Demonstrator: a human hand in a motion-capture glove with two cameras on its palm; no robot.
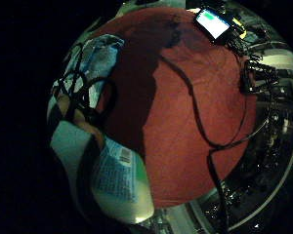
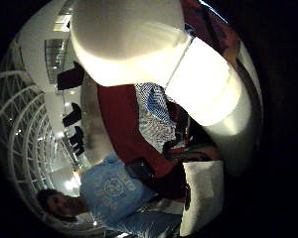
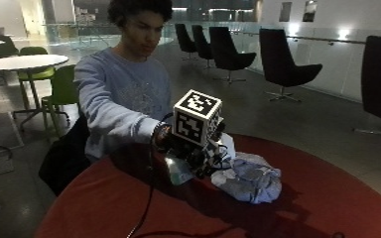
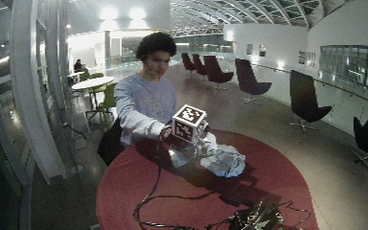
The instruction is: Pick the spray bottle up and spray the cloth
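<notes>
One gloved hands (image 3: 189,148) grips spray bottle (image 3: 177,171) beside cloth (image 3: 248,179)

The person's right arm reaches forward from the shoulder, forearm roughly level above the counter (image 3: 111,208). The gloved right hand (image 3: 190,151) hangs at the wrist's end, fingers curled in a grip around the spray bottle (image 3: 178,171).
</notes>
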